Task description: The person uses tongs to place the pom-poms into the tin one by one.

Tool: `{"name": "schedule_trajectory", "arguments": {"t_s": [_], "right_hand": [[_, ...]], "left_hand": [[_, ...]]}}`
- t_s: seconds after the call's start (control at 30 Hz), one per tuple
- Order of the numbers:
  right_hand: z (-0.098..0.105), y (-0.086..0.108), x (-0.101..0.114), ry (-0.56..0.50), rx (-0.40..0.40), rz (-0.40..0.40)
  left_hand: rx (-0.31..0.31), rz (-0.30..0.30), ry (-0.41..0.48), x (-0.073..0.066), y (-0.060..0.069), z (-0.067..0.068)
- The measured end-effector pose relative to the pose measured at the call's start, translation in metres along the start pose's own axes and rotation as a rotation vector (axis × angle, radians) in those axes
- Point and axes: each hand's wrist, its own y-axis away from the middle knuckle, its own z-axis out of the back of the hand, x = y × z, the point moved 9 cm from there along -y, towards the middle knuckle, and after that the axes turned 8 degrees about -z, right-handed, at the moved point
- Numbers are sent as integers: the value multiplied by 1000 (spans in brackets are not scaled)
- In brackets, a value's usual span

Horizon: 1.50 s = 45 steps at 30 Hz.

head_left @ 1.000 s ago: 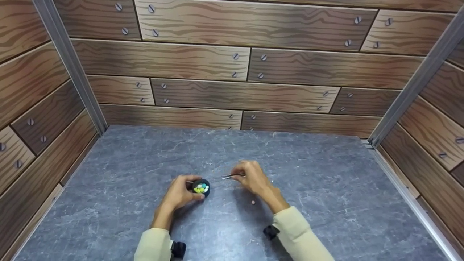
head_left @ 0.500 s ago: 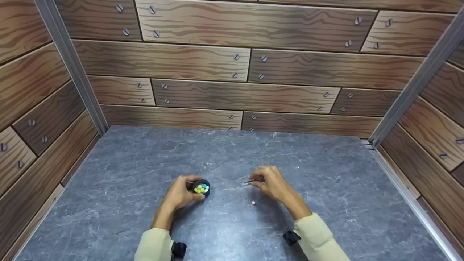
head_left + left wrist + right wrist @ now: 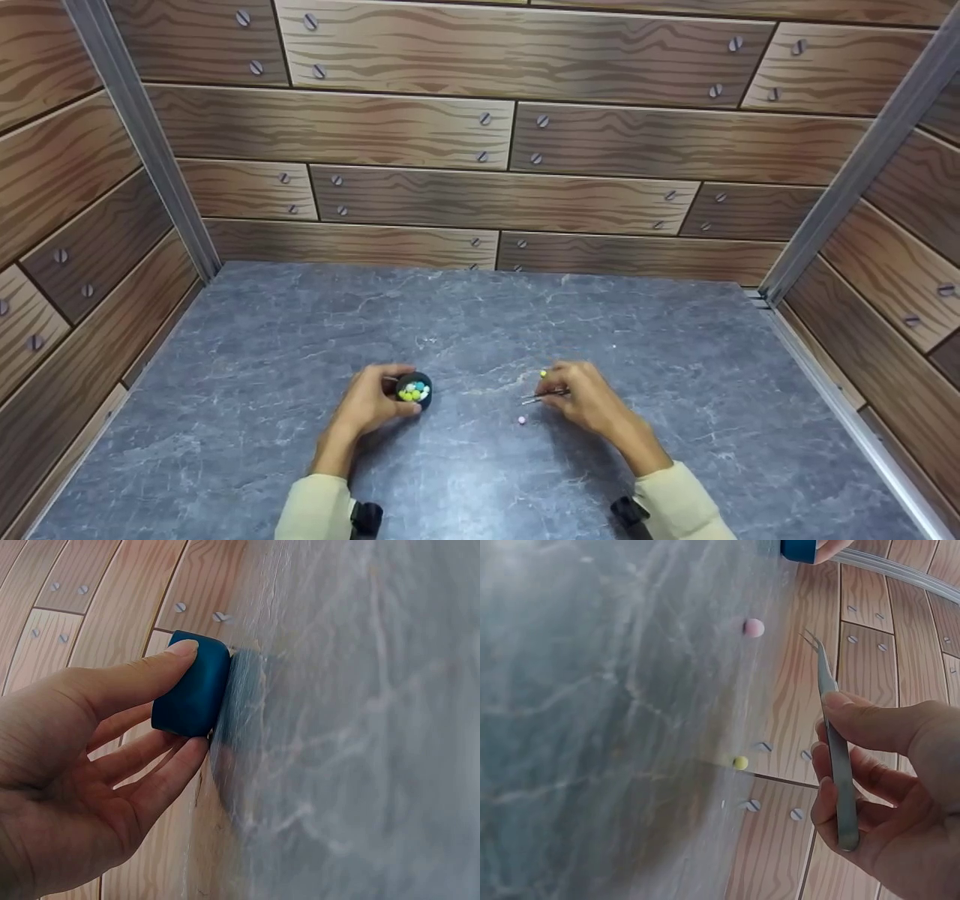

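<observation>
My left hand (image 3: 373,399) grips a small round dark-blue cup (image 3: 193,686) by its side, thumb on one side and fingers on the other. Inside the cup, in the head view, lie several yellow, blue and white beads (image 3: 415,391). Metal tweezers (image 3: 838,765) with fine bent tips are pinched in my right hand (image 3: 589,395). Their tips stand slightly apart with nothing between them, above the table. Near the tips, a pink bead (image 3: 522,421) rests on the table. A yellow bead (image 3: 543,373) lies just beyond my right fingers.
The grey marbled table (image 3: 300,315) is enclosed by wood-patterned walls (image 3: 405,135) at the back and sides, with metal posts (image 3: 142,127) at the corners. A tiny white speck (image 3: 614,346) lies to the right on the table.
My right hand has moved right and nearer to me with the tweezers, away from the cup. The yellow bead has come into view beside it. My left hand and the cup stay put.
</observation>
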Motion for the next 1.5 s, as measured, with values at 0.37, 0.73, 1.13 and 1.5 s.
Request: {"name": "schedule_trajectory", "arguments": {"t_s": [0.37,0.73,1.13,1.5], "right_hand": [[-1,10,-8,-46,-22,-14],[-5,13,-13,-27,-19,-2],[-11,15,-16,-30,32,-44],[-9,11,-14,-19,33,-52]], "left_hand": [[16,20,3,1,1,-1],[11,15,4,2,1,-1],[9,27,0,3,3,0],[4,27,20,2,2,1]]}}
